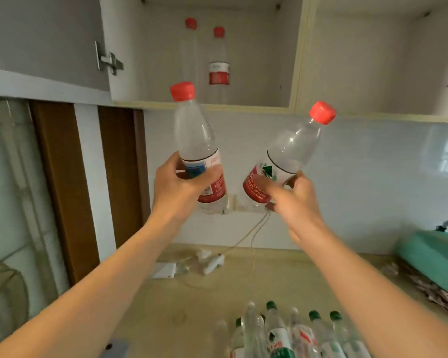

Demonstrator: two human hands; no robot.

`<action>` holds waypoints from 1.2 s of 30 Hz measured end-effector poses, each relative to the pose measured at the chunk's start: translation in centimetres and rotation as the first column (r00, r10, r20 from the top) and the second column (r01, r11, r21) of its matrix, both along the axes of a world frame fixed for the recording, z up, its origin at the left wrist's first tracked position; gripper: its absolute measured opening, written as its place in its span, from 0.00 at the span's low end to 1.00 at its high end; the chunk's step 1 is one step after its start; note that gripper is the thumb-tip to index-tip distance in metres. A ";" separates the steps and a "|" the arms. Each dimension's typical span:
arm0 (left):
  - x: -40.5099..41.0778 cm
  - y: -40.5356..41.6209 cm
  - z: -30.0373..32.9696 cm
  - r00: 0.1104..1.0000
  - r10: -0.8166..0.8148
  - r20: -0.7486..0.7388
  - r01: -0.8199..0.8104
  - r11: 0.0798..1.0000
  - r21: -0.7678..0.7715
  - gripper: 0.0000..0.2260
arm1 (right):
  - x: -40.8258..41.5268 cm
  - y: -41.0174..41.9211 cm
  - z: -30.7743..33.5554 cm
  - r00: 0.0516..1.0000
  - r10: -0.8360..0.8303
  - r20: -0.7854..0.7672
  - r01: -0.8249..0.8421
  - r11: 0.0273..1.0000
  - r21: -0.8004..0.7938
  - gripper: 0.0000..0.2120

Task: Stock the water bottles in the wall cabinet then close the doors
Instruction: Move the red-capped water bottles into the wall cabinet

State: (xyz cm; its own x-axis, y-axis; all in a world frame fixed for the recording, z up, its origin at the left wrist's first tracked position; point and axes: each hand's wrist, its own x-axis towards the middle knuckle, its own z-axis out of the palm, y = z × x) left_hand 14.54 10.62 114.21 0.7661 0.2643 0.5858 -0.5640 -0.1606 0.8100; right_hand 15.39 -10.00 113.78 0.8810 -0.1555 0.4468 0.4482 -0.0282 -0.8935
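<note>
Red-capped clear bottle (195, 143) is sitting in left hand (181, 184), fingers wrapped round the label band, bottle approx upright w/ a slight lean left; second red-capped bottle (290, 156) is sitting in right hand (292, 197), clamped at label/lower body, neck tilting up and to the right; both are being held up in front of the tiled wall, below the wall cabinet (204, 105) opening, not yet inside.

Cabinet left compartment is standing open; two red-capped bottles are already standing upright on its shelf: one w/ red-white label (219, 71), one w/o visible label (190, 47) just left of it and further back; right compartment (373, 73) is showing no contents from this angle. Open door (44, 42) is hanging at far left, hinge (109, 62) visible on the side wall.

Desk (166, 301) below: group of clear bottles (295, 334) w/ green caps and some w/o clear cap colour, near bottom edge, btwn the forearms; white plug/adapter w/ cable (212, 262) near the wall; teal appliance (435, 257) at right on a woven mat (419, 285); exact type cannot tell.
</note>
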 end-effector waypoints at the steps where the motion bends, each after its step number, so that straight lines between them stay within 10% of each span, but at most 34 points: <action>1: 0.7 0.4 1.2 1.000 0.012 0.017 -0.012 1.000 -0.019 0.24 | 1.0 0.3 1.3 1.000 -0.003 0.025 0.002 1.000 0.004 0.20; 14: 13.3 6.0 17.8 0.965 -0.028 0.260 0.033 0.999 -0.017 0.16 | 13.5 5.7 17.5 0.955 0.071 0.288 -0.027 0.988 -0.152 0.17; 36: 27.3 2.9 22.3 0.999 -0.051 0.009 0.047 0.963 0.266 0.20 | 24.9 2.9 21.2 0.901 -0.393 0.183 0.431 0.857 -0.283 0.23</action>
